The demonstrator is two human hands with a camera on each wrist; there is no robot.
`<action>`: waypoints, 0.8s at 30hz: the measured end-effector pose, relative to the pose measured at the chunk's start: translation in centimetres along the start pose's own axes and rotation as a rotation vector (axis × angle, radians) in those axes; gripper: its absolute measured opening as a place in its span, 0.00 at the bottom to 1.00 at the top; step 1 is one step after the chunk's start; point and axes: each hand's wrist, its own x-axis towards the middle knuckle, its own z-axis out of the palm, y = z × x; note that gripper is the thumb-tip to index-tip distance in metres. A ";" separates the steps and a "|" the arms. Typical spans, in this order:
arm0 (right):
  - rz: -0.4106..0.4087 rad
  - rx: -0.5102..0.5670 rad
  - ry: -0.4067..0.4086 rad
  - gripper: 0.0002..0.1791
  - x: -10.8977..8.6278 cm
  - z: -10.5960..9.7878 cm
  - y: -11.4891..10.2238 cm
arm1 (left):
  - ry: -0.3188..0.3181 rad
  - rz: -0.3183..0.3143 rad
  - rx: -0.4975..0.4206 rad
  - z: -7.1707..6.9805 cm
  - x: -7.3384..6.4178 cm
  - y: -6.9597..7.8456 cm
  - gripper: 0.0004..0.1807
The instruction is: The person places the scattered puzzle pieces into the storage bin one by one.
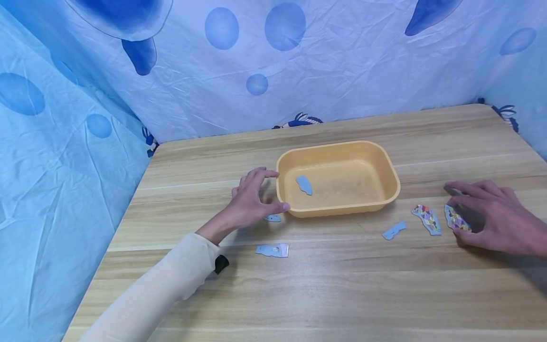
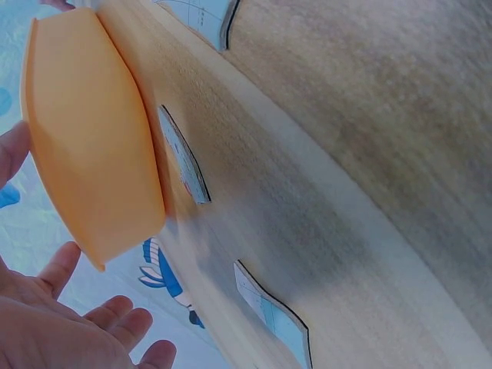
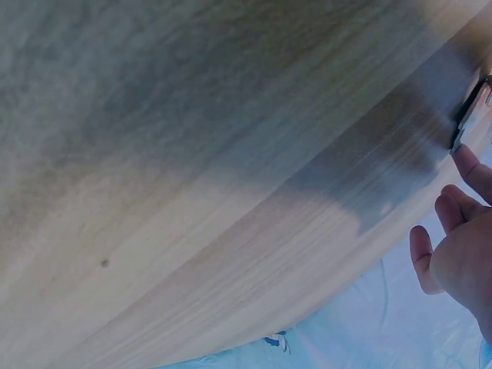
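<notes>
My left hand [image 1: 252,199] spans the left end of an orange plastic tray [image 1: 333,211], thumb at the front rim and index finger at the end rim, the other fingers loosely spread. Inside the tray lies one blue puzzle piece [image 1: 304,185]. On the right, my right hand [image 1: 491,213] pinches a multicoloured puzzle piece [image 1: 456,219] between index finger and thumb at its opposite edges, low over the table. Beside it lies another patterned puzzle piece [image 1: 427,219]. In the right wrist view, a fingertip meets the edge of the held piece [image 3: 475,115].
A small blue piece [image 1: 394,230] lies in front of the tray's right end. Another pale blue piece [image 1: 272,250] lies nearer me, and a partly hidden one [image 1: 272,218] sits below my left thumb. Blue curtains [image 1: 265,66] border the wooden table [image 1: 342,294].
</notes>
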 end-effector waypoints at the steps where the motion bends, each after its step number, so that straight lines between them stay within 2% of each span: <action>1: -0.001 -0.001 0.000 0.32 0.0 0.0 0.0 | -0.001 0.000 0.000 0.0 0.0 0.0 0.41; 24: -0.046 0.127 0.110 0.31 0.4 -1.0 1.6 | -0.001 0.005 0.002 0.0 0.1 -0.1 0.41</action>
